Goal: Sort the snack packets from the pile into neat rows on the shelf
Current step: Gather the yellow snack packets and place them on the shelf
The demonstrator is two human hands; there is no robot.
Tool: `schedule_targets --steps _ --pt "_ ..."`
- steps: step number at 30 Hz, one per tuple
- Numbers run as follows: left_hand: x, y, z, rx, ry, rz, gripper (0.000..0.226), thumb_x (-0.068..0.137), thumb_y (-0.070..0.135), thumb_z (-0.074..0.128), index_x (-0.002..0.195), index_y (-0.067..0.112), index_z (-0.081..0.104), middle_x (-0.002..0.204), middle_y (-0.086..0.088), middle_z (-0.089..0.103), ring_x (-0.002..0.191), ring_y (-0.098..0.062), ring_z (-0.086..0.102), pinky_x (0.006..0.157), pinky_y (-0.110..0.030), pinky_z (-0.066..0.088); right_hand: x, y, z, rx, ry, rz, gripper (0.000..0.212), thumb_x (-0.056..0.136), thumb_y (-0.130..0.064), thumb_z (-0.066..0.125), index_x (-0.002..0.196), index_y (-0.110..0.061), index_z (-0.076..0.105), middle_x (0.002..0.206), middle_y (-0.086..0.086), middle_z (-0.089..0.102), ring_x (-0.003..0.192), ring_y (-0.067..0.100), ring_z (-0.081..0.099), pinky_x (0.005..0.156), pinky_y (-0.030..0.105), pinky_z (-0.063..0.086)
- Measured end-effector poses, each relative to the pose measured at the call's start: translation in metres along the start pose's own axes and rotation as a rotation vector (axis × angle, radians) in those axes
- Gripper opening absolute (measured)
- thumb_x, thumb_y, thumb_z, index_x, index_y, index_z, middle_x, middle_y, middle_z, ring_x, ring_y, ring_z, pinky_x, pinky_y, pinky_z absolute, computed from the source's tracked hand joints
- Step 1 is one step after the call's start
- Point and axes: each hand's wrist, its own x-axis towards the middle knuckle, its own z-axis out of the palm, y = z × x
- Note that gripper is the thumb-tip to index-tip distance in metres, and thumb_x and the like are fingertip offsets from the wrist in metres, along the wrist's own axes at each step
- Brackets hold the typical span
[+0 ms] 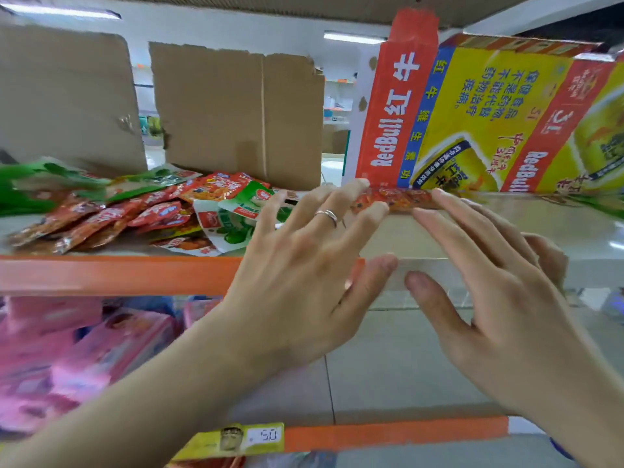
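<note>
1. The left hand (304,251) is spread flat with straight fingers, gripping nothing; its fingertips reach the left end of a red packet (395,197).
2. The right hand (499,282) is likewise spread open, fingertips at the packet's right end.
3. The packet lies on the shelf (101,275) between both sets of fingertips, against the foot of the Red Bull box (472,113).
4. The pile (135,211) lies left of the left hand, in front of cardboard (236,113).
</note>
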Motion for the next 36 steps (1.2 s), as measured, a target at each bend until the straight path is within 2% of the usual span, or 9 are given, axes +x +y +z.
schedule_targets --steps 4,10,13,16,22,25,27,31,36 --pt "-0.050 -0.017 -0.019 0.092 -0.026 -0.069 0.059 0.099 0.054 0.021 0.144 0.025 0.047 0.157 0.000 0.034 0.141 -0.024 0.035 0.111 -0.055 0.027 -0.009 -0.039 0.012 0.120 -0.032 -0.039 0.058 0.091 -0.049 0.042 0.144 -0.023 0.046 0.154 -0.005 0.038 0.143 0.016 0.033 0.109 0.050 0.029" --pt "-0.113 -0.066 -0.061 0.242 -0.093 -0.215 0.056 0.099 0.056 0.024 0.144 0.029 0.043 0.159 0.002 0.029 0.144 -0.021 0.029 0.114 -0.057 0.024 0.000 -0.122 0.029 0.270 -0.112 -0.126 0.060 0.092 -0.052 0.038 0.145 -0.024 0.044 0.156 -0.005 0.034 0.145 0.019 0.029 0.106 0.044 0.026" --pt "-0.135 -0.090 -0.081 0.251 -0.058 -0.257 0.055 0.099 0.056 0.026 0.143 0.028 0.044 0.158 0.001 0.032 0.143 -0.021 0.033 0.113 -0.058 0.026 0.017 -0.156 0.029 0.317 -0.134 -0.182 0.062 0.092 -0.053 0.037 0.148 -0.028 0.039 0.158 -0.008 0.030 0.147 0.016 0.023 0.110 0.058 0.031" --pt "-0.155 -0.120 -0.098 0.261 -0.027 -0.307 0.057 0.098 0.056 0.025 0.142 0.027 0.047 0.157 0.000 0.035 0.142 -0.022 0.035 0.113 -0.057 0.027 0.039 -0.194 0.032 0.335 -0.136 -0.218 0.062 0.091 -0.056 0.035 0.146 -0.028 0.040 0.157 -0.009 0.031 0.147 0.015 0.024 0.108 0.060 0.033" --pt "-0.207 -0.212 -0.133 0.291 -0.070 -0.398 0.059 0.098 0.059 0.022 0.141 0.028 0.047 0.156 0.001 0.036 0.141 -0.022 0.037 0.112 -0.056 0.030 0.074 -0.291 0.067 0.361 -0.179 -0.245 0.057 0.092 -0.058 0.035 0.143 -0.033 0.041 0.151 -0.014 0.038 0.141 0.009 0.029 0.112 0.055 0.028" --pt "-0.238 -0.265 -0.149 0.313 -0.091 -0.456 0.061 0.096 0.062 0.019 0.143 0.030 0.044 0.156 0.004 0.036 0.141 -0.020 0.037 0.112 -0.055 0.031 0.094 -0.342 0.096 0.383 -0.250 -0.235 0.055 0.092 -0.061 0.032 0.140 -0.036 0.042 0.143 -0.019 0.043 0.135 0.004 0.033 0.111 0.040 0.022" --pt "-0.258 -0.297 -0.156 0.327 -0.094 -0.484 0.061 0.096 0.061 0.019 0.142 0.030 0.044 0.155 0.006 0.037 0.139 -0.020 0.039 0.112 -0.054 0.031 0.108 -0.370 0.119 0.366 -0.312 -0.199 0.047 0.096 -0.056 0.039 0.138 -0.035 0.044 0.136 -0.020 0.046 0.130 0.004 0.036 0.102 0.033 0.018" --pt "-0.286 -0.348 -0.161 0.320 -0.121 -0.517 0.061 0.097 0.061 0.018 0.138 0.027 0.048 0.153 0.005 0.040 0.135 -0.023 0.045 0.110 -0.055 0.034 0.127 -0.413 0.158 0.398 -0.337 -0.104 0.030 0.094 -0.044 0.053 0.116 -0.026 0.061 0.104 -0.012 0.059 0.098 0.009 0.054 0.098 0.036 0.039" --pt "-0.295 -0.392 -0.165 0.278 -0.108 -0.524 0.064 0.096 0.062 0.018 0.135 0.026 0.054 0.147 0.003 0.049 0.133 -0.021 0.047 0.112 -0.055 0.033 0.150 -0.452 0.184 0.432 -0.374 -0.060 0.017 0.089 -0.040 0.061 0.091 -0.025 0.069 0.086 -0.011 0.065 0.081 0.008 0.060 0.076 0.033 0.054"
